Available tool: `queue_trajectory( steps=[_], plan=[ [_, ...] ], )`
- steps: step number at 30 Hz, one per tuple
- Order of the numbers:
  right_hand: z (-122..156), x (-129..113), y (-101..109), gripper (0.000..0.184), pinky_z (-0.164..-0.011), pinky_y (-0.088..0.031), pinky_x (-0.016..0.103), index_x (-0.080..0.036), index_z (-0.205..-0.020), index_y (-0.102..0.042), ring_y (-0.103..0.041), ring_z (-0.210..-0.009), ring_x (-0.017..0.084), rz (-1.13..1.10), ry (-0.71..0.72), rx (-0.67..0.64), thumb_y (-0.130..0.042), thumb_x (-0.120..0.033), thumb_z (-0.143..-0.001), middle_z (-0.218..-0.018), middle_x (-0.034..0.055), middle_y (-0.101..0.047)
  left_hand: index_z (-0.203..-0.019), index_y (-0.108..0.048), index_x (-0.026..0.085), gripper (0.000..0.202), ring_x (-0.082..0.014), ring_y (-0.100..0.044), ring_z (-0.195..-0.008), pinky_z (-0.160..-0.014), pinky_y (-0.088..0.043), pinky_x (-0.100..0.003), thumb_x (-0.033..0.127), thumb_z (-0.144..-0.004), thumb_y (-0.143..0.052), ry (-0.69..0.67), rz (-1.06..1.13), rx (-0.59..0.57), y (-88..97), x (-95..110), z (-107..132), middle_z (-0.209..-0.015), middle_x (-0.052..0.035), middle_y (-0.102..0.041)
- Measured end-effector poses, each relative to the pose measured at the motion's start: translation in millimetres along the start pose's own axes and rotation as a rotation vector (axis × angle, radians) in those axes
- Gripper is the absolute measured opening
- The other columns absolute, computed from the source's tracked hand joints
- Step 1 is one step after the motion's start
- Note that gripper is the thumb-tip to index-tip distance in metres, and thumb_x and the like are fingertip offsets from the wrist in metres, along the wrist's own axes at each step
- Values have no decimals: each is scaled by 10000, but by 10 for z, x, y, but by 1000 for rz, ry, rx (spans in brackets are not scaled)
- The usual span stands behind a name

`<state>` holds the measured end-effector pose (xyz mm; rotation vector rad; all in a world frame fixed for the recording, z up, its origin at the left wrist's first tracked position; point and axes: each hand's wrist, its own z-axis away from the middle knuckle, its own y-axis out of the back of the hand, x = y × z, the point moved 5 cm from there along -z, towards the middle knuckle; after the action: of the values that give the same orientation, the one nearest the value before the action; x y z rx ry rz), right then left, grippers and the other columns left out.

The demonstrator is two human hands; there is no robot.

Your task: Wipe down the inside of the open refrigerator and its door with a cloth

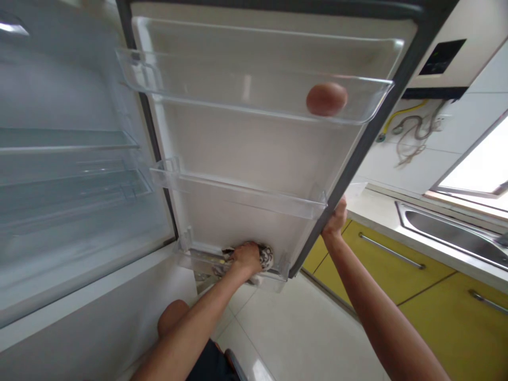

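Note:
My left hand (246,258) reaches down into the lowest clear door shelf (273,276) of an open fridge. Its fingers are closed on a black-and-white patterned cloth (266,257), which bunches out on both sides of the hand. My right hand (336,218) grips the dark outer edge of the fridge door (254,137), its fingertips hidden behind the edge. Higher up, a brown egg (326,99) lies near the right end of the top door shelf (222,103). A middle clear shelf (246,196) crosses the door between them.
To the left stands the fridge interior with glass shelves (63,142). Yellow cabinets (381,275) with bar handles run along the right, below a counter with a steel sink (456,233). A water heater (440,53) with loose hoses hangs above. Pale tiles (293,328) cover the floor.

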<state>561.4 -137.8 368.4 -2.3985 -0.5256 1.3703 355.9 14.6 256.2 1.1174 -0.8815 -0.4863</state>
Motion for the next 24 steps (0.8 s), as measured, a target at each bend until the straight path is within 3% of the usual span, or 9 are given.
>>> queue_trajectory(
  steps=[5,8,12,15,20,24],
  plan=[
    [69,-53,40,561,-512,-401,250,-220,-747,-497,-405,-534,91,25,-23,-5,-616,-766,-706,-605,-79,-403,-1260,-624,106,502,-360,-686,-1154,-955,-556,-454,82,-759,-649,-60,27,130,271,-271,204,-1245,-198,-704],
    [87,-63,45,568,-519,-406,256,-221,-749,-497,-418,-546,98,38,-37,3,-612,-775,-702,-613,-73,-410,-1250,-600,150,485,-294,-673,-1165,-986,-528,-392,80,-770,-620,-75,106,322,538,-470,412,-1267,-149,-684],
    [79,-79,39,591,-505,-386,254,-220,-728,-491,-403,-539,96,49,-28,15,-613,-797,-675,-600,-74,-402,-1045,-647,190,377,-258,-697,-999,-895,-546,-356,173,-679,-735,-139,525,749,885,-775,858,-1046,-76,-734],
    [63,-91,35,594,-505,-371,251,-218,-732,-489,-395,-544,93,73,0,-2,-601,-799,-682,-610,-73,-407,-925,-668,202,413,-235,-706,-896,-831,-567,-332,276,-550,-825,-116,978,917,961,-1039,1162,-923,-31,-753],
    [60,-113,34,501,-525,-362,254,-221,-762,-472,-395,-561,95,110,-14,-25,-539,-716,-796,-639,-69,-423,-849,-684,202,471,-201,-713,-811,-730,-578,-285,277,-420,-863,169,1721,896,812,-1433,1440,-784,9,-743],
    [53,-167,50,371,-596,-373,274,-207,-778,-502,-410,-614,101,216,-54,-74,-457,-545,-924,-666,-49,-468,-753,-672,196,421,-187,-693,-701,-667,-581,-280,276,-388,-867,220,1924,824,750,-1618,1587,-666,28,-698]
  ],
)
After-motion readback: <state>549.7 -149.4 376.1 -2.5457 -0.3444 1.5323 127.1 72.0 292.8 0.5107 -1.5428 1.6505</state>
